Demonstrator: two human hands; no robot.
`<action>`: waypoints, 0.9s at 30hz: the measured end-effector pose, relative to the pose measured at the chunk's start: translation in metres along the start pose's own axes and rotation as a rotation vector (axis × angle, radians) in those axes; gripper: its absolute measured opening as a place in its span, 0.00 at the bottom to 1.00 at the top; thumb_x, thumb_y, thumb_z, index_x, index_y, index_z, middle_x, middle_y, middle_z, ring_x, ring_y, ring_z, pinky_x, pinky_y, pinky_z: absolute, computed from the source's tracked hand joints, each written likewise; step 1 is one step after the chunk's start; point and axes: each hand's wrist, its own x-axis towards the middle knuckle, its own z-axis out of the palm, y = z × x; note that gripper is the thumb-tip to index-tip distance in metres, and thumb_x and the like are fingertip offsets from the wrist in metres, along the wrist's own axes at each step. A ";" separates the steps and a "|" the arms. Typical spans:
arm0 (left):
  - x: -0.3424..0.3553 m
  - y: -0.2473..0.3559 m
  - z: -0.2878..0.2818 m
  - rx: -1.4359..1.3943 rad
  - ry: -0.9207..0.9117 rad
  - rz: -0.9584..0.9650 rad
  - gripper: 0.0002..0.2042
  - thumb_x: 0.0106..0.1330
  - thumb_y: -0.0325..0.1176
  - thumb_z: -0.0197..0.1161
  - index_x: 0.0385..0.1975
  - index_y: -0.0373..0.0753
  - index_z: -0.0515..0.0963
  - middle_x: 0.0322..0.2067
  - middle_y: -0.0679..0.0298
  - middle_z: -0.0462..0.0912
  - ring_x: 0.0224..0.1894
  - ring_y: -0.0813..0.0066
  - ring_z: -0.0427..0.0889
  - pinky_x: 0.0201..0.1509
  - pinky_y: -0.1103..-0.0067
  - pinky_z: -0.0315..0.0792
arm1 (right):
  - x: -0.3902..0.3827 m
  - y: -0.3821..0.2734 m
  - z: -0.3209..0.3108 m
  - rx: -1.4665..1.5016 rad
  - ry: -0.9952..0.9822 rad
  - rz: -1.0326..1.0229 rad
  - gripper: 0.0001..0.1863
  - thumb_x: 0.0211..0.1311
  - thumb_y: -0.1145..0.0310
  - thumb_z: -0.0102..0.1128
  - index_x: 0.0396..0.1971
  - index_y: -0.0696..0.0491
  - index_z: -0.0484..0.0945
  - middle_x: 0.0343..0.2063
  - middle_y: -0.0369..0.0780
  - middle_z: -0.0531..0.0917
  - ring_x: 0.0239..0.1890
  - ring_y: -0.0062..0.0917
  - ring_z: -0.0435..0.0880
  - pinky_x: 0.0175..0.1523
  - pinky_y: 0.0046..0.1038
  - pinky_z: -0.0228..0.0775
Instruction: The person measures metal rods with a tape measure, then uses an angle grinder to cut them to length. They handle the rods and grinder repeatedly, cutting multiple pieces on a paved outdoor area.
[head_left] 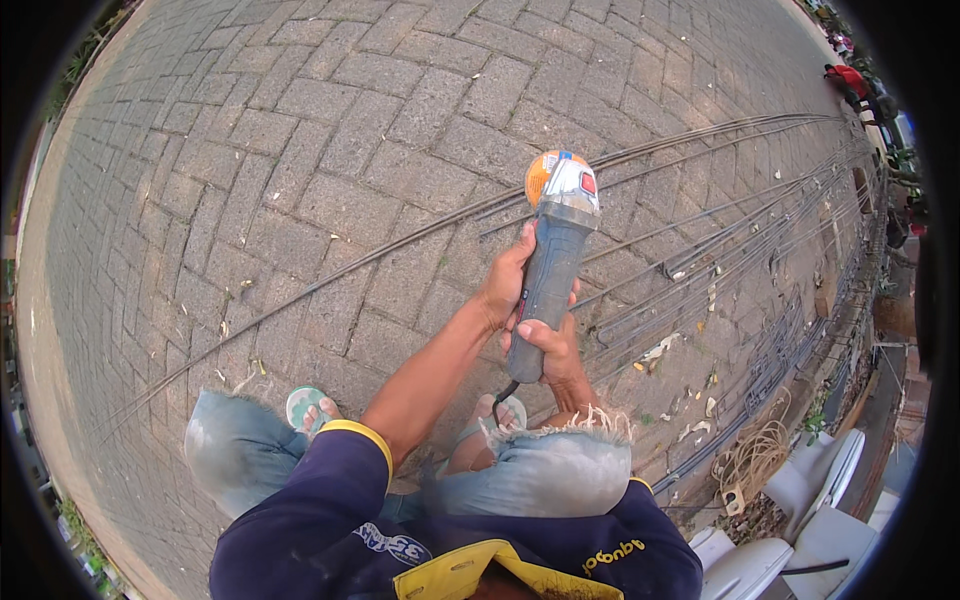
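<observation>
An angle grinder [556, 265] with a grey body, a shiny metal head and an orange disc [543, 175] is held up in front of me, its head pointing away. My left hand [508, 275] wraps round the side of the body below the head. Lower down, my right hand [553, 345] grips the rear end, its thumb across the body. A black cord [499, 400] leaves the rear of the tool and runs down past my foot. Beyond the disc, long thin steel rods [420, 230] lie across the paving; the disc appears over them, but whether it touches cannot be told.
More rods [720, 240] lie spread over the grey brick paving [300, 180] to the right. A coil of tan rope [757, 460] sits beside white plastic-looking pieces [830, 550] at the lower right. My knees [540, 475] are bent close below the tool. A person in red [850, 80] is far right.
</observation>
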 end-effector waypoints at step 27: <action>-0.037 0.017 -0.005 -0.042 -0.078 -0.108 0.33 0.72 0.61 0.33 0.55 0.36 0.67 0.34 0.50 0.81 0.32 0.64 0.84 0.37 0.71 0.80 | -0.025 0.013 0.041 -0.049 0.077 -0.065 0.25 0.44 0.65 0.66 0.41 0.63 0.70 0.28 0.44 0.78 0.25 0.31 0.82 0.30 0.31 0.76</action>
